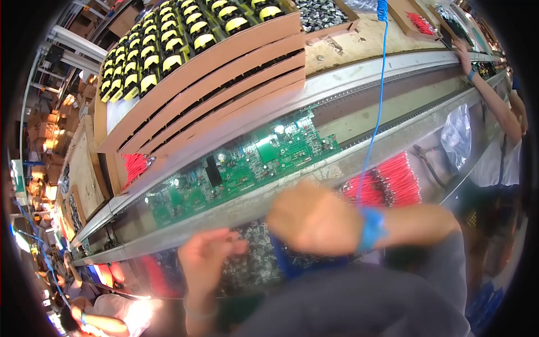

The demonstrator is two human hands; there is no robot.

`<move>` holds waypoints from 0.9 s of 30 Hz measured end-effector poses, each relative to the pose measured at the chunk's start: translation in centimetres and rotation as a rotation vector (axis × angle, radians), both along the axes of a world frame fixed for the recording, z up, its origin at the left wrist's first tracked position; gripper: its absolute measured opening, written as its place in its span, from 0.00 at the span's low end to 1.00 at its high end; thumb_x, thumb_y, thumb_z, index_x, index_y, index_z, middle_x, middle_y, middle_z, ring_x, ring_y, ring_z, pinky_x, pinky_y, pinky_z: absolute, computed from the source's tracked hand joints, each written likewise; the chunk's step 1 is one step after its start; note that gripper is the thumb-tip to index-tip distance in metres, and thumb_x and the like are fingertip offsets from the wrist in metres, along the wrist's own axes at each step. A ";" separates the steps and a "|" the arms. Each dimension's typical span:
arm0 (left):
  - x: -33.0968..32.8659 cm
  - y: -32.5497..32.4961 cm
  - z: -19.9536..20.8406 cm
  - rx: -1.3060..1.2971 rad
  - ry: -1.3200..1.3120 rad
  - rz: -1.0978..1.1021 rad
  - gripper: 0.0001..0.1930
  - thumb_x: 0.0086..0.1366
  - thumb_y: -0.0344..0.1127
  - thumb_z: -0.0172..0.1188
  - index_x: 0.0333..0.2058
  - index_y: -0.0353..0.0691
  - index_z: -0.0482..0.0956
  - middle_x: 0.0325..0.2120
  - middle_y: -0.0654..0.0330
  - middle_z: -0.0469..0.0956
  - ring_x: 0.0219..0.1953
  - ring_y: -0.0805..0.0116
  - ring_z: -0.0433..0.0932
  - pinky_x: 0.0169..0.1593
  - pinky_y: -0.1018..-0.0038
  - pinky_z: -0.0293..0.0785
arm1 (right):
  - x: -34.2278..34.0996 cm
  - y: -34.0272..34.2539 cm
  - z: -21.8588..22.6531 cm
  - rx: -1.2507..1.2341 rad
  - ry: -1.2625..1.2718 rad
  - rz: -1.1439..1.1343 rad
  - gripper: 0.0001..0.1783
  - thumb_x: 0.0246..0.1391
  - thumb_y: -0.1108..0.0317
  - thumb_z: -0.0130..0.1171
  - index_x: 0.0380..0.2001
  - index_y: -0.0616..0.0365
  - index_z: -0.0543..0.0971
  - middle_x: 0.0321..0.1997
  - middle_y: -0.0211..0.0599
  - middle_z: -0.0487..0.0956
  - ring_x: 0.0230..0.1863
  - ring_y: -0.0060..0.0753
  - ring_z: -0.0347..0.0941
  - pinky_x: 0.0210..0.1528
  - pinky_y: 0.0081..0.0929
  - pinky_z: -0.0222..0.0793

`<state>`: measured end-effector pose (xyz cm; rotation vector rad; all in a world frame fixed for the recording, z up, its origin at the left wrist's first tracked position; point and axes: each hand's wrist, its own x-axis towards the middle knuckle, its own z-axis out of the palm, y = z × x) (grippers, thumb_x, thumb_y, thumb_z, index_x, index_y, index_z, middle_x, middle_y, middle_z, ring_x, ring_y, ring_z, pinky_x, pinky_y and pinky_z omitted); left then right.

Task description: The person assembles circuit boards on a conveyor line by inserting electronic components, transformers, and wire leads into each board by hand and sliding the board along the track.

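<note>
A long green circuit board (266, 149) with many small components lies in the conveyor rail in front of me. My left hand (205, 258) is at the near side of the rail, beside a heap of small metal parts (250, 261). Its fingers are curled in toward the thumb, and whatever they may hold cannot be made out. My right hand (314, 219), with a blue wristband (371, 229), hovers over the near rail edge to the right of the heap. It is smeared by motion, and its fingers are hidden behind its back.
Stacked cardboard trays (224, 67) of black-and-yellow parts stand beyond the rail. Red wires (387, 182) lie near my right forearm. A blue coiled cord (383, 62) hangs across the rail. Another person's hand (463, 59) rests at the far right. A plastic bag (456, 137) lies nearby.
</note>
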<state>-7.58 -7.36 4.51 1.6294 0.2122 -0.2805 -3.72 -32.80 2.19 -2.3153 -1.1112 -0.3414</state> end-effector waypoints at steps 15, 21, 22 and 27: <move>9.0 -9.1 -5.3 0.206 -0.382 -0.344 0.08 0.64 0.21 0.64 0.42 0.34 0.83 0.29 0.54 0.84 0.29 0.70 0.84 0.34 0.73 0.80 | -6.7 12.0 -6.4 -0.110 0.302 0.377 0.06 0.41 0.64 0.62 0.16 0.48 0.83 0.22 0.37 0.83 0.28 0.44 0.82 0.23 0.45 0.73; 9.5 -10.7 -4.7 0.460 -0.676 -0.451 0.05 0.65 0.22 0.63 0.39 0.33 0.82 0.31 0.54 0.81 0.32 0.66 0.83 0.36 0.74 0.80 | -5.4 10.2 -4.2 -0.081 0.312 0.382 0.07 0.42 0.63 0.61 0.15 0.49 0.82 0.20 0.39 0.82 0.26 0.46 0.81 0.23 0.43 0.72; 9.5 -11.0 -4.3 0.485 -0.731 -0.457 0.05 0.64 0.23 0.65 0.38 0.33 0.81 0.31 0.52 0.80 0.31 0.58 0.82 0.35 0.69 0.79 | -5.2 10.0 -3.7 -0.097 0.310 0.401 0.08 0.43 0.63 0.61 0.15 0.49 0.82 0.21 0.39 0.82 0.26 0.46 0.81 0.23 0.43 0.72; 9.5 -11.4 -4.4 0.530 -0.800 -0.472 0.06 0.63 0.25 0.66 0.38 0.35 0.79 0.31 0.50 0.79 0.30 0.51 0.80 0.34 0.64 0.76 | -6.0 11.7 -6.3 -0.062 0.230 0.335 0.08 0.44 0.63 0.61 0.17 0.51 0.84 0.22 0.38 0.83 0.26 0.46 0.80 0.24 0.44 0.70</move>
